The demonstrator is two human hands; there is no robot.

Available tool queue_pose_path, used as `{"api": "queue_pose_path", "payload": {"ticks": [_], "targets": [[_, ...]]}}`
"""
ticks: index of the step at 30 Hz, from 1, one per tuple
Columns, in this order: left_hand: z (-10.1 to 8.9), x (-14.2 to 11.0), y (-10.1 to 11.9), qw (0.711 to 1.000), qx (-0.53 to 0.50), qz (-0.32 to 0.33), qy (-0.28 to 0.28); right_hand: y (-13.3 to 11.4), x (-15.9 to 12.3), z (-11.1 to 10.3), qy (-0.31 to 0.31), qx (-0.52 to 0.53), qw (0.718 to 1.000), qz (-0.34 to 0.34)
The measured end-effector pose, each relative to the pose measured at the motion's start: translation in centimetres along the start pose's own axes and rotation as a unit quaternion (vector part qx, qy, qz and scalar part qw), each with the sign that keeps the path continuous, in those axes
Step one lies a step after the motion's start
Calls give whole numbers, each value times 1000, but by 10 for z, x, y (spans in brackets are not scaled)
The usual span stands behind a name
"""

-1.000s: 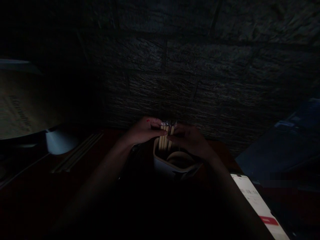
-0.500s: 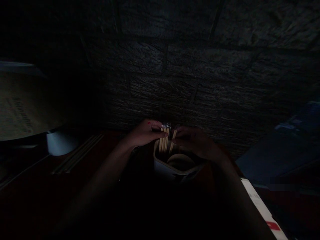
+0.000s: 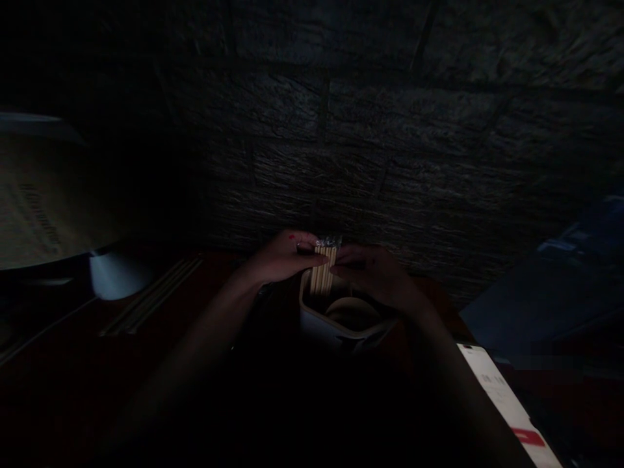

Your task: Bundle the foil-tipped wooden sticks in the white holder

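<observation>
My left hand point(image 3: 285, 259) is closed on a bundle of several pale wooden chopsticks point(image 3: 322, 276), its thumb across their upper part. Crinkled clear plastic point(image 3: 329, 242) shows at their top ends. From the other side, my right hand point(image 3: 373, 272) pinches the same bundle at its right edge. The sticks stand nearly upright, their lower ends inside the rim of a light-coloured box point(image 3: 319, 327). Inside the box lies a round-edged thing point(image 3: 353, 305), too dark to name. Dim light hides much of the fingers' undersides.
Behind the hands rises a dark brick wall point(image 3: 292, 162). Several long thin sticks point(image 3: 151, 296) lie on the reddish table at left, beside a whitish cup-like thing point(image 3: 117, 276) and a large printed tan object point(image 3: 43, 201). A phone with a lit screen point(image 3: 502, 390) lies at right.
My right hand has moved slightly left, bringing the tilted chopsticks it held up against the bundle in my left hand. More of the phone shows now.
</observation>
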State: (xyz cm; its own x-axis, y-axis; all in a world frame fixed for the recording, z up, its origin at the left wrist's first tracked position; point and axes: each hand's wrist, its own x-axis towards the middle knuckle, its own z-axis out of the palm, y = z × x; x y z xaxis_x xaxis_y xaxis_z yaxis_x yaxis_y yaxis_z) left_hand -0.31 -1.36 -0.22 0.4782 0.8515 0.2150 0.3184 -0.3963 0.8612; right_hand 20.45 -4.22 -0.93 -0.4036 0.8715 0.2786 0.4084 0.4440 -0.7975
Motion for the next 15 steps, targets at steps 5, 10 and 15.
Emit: {"api": "queue_pose_path", "payload": {"ticks": [5, 10, 15], "targets": [[0, -1, 6, 1000, -7, -12, -7, 1, 0, 0, -3, 1, 1000, -9], [1, -2, 9, 999, -30, -17, -22, -1, 0, 0, -5, -2, 1000, -7], [1, -2, 8, 997, -56, -17, -50, -2, 1, 0, -4, 0, 1000, -3]]}}
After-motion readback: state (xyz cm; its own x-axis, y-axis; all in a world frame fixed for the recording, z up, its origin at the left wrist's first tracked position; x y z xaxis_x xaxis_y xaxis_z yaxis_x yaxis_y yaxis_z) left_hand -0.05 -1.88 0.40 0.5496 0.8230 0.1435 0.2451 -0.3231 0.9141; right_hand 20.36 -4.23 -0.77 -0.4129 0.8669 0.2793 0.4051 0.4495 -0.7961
